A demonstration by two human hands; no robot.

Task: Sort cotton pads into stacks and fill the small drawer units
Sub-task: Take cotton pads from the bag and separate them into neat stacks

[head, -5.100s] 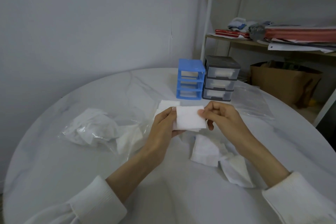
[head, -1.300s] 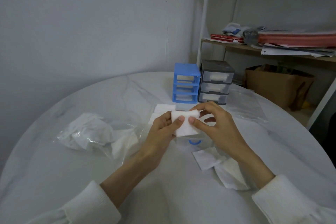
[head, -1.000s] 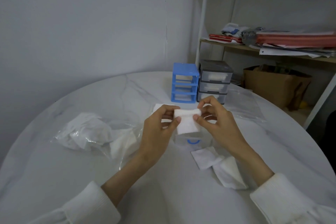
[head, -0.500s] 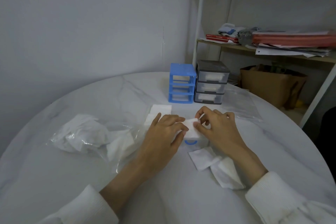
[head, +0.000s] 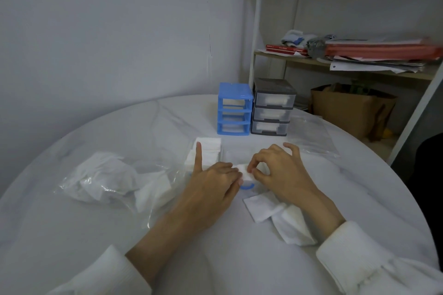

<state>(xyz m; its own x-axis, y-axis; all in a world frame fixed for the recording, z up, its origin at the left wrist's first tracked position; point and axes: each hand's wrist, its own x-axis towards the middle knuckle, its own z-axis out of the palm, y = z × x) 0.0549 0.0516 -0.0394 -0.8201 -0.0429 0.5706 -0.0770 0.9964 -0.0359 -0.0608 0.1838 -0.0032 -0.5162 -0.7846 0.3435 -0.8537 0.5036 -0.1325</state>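
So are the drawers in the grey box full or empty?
Not empty: the grey box shows white pads behind all three clear drawer fronts. How full, cannot tell.
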